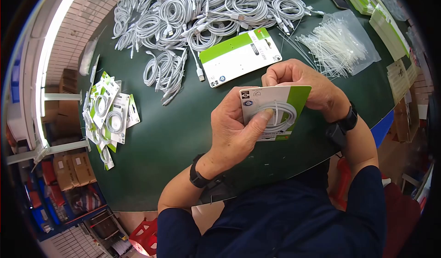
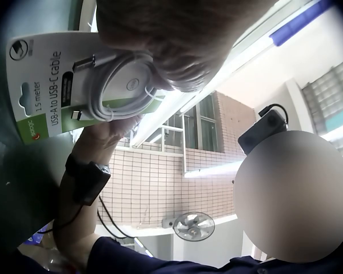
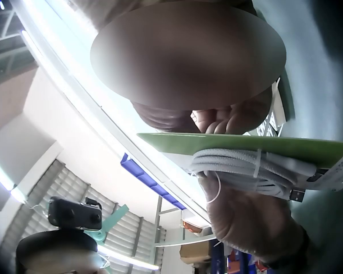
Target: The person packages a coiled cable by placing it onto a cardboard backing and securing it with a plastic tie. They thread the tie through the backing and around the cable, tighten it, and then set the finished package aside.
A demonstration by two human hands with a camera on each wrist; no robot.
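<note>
left hand (image 1: 234,129) grasps packaging card (image 1: 274,112), thumb pressing coiled white cable (image 1: 279,115) to it; right hand (image 1: 301,86) pinches card's top edge above green bench (image 1: 174,134).

Bare green table (image 1: 183,134) lies open just beyond both hands, room enough to pass. Farther off, a spare card (image 1: 240,56) and a heap of white cables (image 1: 202,14) block the way; cable ties (image 1: 337,44) crowd the right, packed cards (image 1: 108,115) the left.
</note>
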